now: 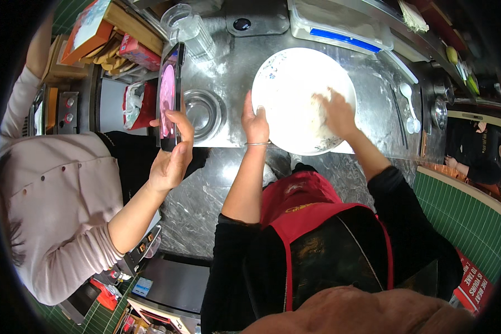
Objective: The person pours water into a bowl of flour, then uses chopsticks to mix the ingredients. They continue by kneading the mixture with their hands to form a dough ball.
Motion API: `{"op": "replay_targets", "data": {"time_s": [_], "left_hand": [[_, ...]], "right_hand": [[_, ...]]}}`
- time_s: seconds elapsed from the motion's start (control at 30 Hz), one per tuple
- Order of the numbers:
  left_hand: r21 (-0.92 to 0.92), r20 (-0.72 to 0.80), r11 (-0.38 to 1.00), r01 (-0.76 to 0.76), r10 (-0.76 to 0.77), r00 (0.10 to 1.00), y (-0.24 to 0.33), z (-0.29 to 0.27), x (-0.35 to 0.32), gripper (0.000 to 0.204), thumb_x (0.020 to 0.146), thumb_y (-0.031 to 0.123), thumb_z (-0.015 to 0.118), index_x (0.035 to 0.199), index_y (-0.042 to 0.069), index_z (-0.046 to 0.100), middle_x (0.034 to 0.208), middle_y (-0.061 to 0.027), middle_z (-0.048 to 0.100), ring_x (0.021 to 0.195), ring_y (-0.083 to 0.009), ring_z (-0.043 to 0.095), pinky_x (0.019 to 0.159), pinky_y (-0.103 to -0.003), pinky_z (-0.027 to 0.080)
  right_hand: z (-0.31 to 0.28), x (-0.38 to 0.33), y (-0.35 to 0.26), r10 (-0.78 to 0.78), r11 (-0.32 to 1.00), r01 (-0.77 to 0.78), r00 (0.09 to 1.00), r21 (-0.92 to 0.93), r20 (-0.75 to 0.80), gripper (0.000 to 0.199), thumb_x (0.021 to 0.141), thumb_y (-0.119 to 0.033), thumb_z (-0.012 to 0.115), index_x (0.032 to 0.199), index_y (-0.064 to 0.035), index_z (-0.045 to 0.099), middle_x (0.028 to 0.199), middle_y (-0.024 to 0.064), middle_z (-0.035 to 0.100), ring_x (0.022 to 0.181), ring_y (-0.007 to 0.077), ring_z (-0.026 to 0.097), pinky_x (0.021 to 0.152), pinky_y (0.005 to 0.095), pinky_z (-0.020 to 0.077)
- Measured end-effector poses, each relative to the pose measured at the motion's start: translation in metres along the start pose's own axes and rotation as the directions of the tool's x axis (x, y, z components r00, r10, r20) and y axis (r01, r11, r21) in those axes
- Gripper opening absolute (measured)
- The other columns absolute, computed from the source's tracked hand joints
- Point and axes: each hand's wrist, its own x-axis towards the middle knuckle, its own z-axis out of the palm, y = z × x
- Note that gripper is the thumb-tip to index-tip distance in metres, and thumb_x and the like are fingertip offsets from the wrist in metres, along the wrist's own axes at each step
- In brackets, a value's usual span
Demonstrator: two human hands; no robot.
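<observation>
A large white bowl (pixel 286 72) with a blue floral pattern near its rim stands on the steel worktop. My left hand (pixel 255 121) grips the bowl's left rim, its thumb on the inner side. Inside the bowl, toward the right, my right hand (pixel 338 115) has its fingers curled into pale, floury dough (pixel 317 114). Glare and some blur hide the fingertips and much of the dough's shape. My left wrist wears a thin bangle (pixel 257 144).
On my left, another person's hand (pixel 170 164) holds up a phone (pixel 171 97) beside a round glass bowl (pixel 203 116). Farther back stand a clear pitcher (pixel 195 36), a kitchen scale (pixel 257 19) and a lidded plastic box (pixel 339 28). Chopsticks (pixel 398 117) and white spoons (pixel 409 106) lie at right.
</observation>
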Motion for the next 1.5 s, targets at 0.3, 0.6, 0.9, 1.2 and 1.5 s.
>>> {"op": "replay_targets", "data": {"time_s": [0.3,0.6,0.9,1.2,1.5], "left_hand": [[0.008,-0.027,1.0,0.028,-0.028,0.999,-0.01,0.0,-0.002,0.047,0.092,-0.002,0.048,0.139,-0.004,0.043,0.134,-0.0167,0.053,0.122,-0.0219,0.051,0.105,-0.032,0.038],[-0.133,-0.018,0.991,-0.005,0.003,1.0,-0.024,0.0,0.003,0.047,0.092,0.0,0.05,0.138,-0.004,0.043,0.135,-0.0151,0.052,0.122,-0.0219,0.05,0.105,-0.032,0.038],[-0.306,0.033,0.946,0.112,-0.107,0.994,-0.009,0.0,-0.002,0.052,0.104,0.032,0.041,0.145,0.001,0.035,0.143,-0.0148,0.044,0.128,-0.0241,0.045,0.107,-0.033,0.036],[-0.011,-0.057,0.997,-0.082,0.081,0.995,-0.021,-0.002,-0.003,0.05,0.087,-0.011,0.047,0.136,-0.002,0.047,0.131,-0.0142,0.056,0.117,-0.0207,0.054,0.102,-0.029,0.039],[-0.132,-0.129,0.989,-0.069,0.052,0.99,-0.023,0.007,-0.002,0.047,0.087,-0.011,0.048,0.133,-0.005,0.049,0.126,-0.0141,0.058,0.112,-0.019,0.057,0.099,-0.029,0.043]], "right_hand": [[0.034,0.039,-0.112,-0.226,0.974,0.226,0.974,0.005,-0.036,0.036,0.088,-0.015,0.05,0.119,-0.0004,0.058,0.135,0.0154,0.05,0.131,0.0345,0.041,0.1,0.0476,0.0353],[-0.012,-0.026,-0.006,-0.044,0.982,0.045,0.999,-0.186,0.011,0.054,0.081,-0.004,0.059,0.133,-0.0186,0.054,0.146,0.0181,0.039,0.132,0.0404,0.039,0.104,0.0436,0.0398],[0.008,0.001,-0.099,-0.478,0.841,0.466,0.878,0.276,-0.024,0.024,0.086,-0.014,0.052,0.104,-0.0077,0.066,0.112,0.0181,0.058,0.105,0.0357,0.056,0.09,0.0432,0.0483],[-0.004,0.141,-0.013,-0.37,0.859,0.439,0.888,0.264,-0.272,0.012,0.087,-0.016,0.057,0.091,-0.0103,0.067,0.1,0.0125,0.061,0.098,0.0317,0.057,0.083,0.0407,0.0469],[0.026,-0.043,-0.043,-0.125,0.945,0.123,0.992,0.303,-0.015,0.045,0.084,-0.009,0.059,0.127,0.0008,0.051,0.111,0.0215,0.054,0.104,0.0389,0.054,0.092,0.0455,0.045]]}}
